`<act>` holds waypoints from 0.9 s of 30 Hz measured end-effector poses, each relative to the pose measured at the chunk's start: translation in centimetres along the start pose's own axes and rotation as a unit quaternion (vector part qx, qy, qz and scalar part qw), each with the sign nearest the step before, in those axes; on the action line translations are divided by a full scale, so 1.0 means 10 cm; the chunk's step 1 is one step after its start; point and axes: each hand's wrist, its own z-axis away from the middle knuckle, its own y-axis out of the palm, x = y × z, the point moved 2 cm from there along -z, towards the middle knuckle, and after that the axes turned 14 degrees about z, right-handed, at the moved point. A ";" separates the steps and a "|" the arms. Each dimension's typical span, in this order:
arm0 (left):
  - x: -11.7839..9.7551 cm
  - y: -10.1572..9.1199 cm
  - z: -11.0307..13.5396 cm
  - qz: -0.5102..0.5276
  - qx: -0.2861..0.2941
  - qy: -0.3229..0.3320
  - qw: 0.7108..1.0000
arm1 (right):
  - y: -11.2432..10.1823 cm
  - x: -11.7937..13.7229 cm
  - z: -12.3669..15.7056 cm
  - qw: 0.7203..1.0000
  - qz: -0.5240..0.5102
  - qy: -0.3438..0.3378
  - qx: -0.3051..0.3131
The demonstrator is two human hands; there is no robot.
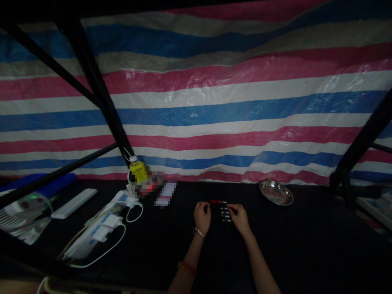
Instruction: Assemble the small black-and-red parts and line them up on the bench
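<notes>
On the dark table lies a row of several black markers, side by side and pointing across my view. A red marker lies along the row's far edge. My left hand is closed at the left end of the row, its fingers curled and its thumb toward the markers. At the right end, my right hand is closed in a pinch against the tip of a black marker near the red one. Fingertips partly cover the marker ends, and the dim light blurs the details.
A shiny round metal dish stands at the back right. To the left are a power strip with plugs and white cables, a yellow-labelled bottle, a white bar and a black metal frame. Striped sheeting hangs behind.
</notes>
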 end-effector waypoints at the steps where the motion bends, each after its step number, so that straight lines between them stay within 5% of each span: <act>1: -0.01 0.00 0.00 -0.001 0.001 -0.002 1.000 | -0.02 0.01 0.00 1.000 -0.003 -0.002 -0.006; 6: -0.01 -0.01 0.00 0.000 0.003 -0.005 1.000 | -0.19 0.09 0.06 0.995 0.012 -0.032 -0.099; 11: 0.01 -0.01 0.00 0.004 0.004 0.001 1.000 | -0.38 0.06 0.24 0.971 0.136 -0.013 -0.195; 19: 0.04 0.01 -0.02 0.007 0.003 0.004 1.000 | -0.42 -0.16 0.51 0.952 0.256 0.094 -0.141; 27: 0.05 0.01 0.00 0.008 0.006 -0.002 1.000 | -0.36 -0.23 0.46 0.976 0.179 0.080 -0.097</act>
